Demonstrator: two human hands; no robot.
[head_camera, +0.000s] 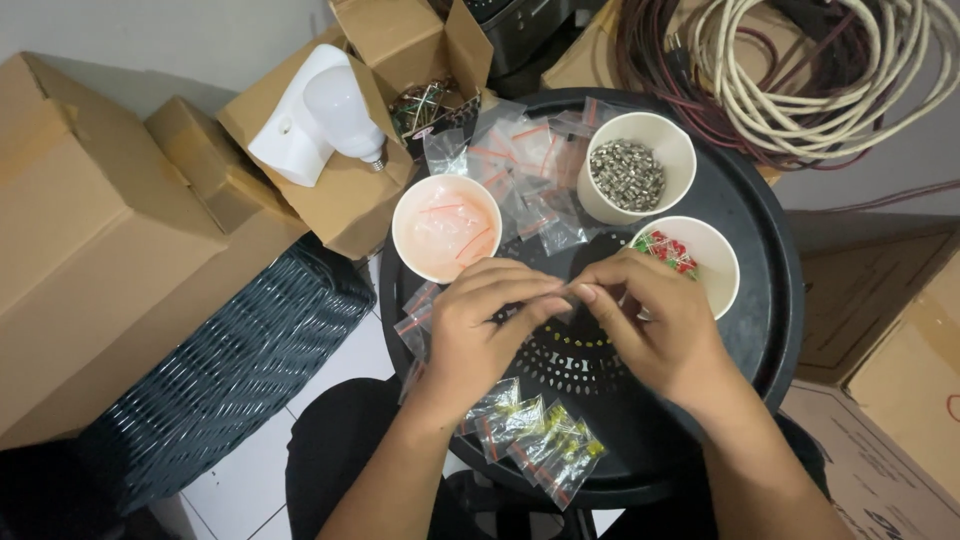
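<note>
Left hand (487, 315) and right hand (655, 322) meeting fingertip to fingertip over the middle of the round black counter (770, 300), pinching together on a small clear bag (568, 296), mostly hidden between the fingers, so contents hard to tell. Just below the wrists, a row of filled bags (535, 440) with yellow and green bits near the front edge. Beyond the hands, three paper cups: one with empty bags (446, 228), one with metal pieces (636, 168), one with red and green parts (695, 262). Loose empty bags (530, 170) scattered between cups. Off to the left, a white bulb (335, 112) on cardboard boxes (90, 220).
</note>
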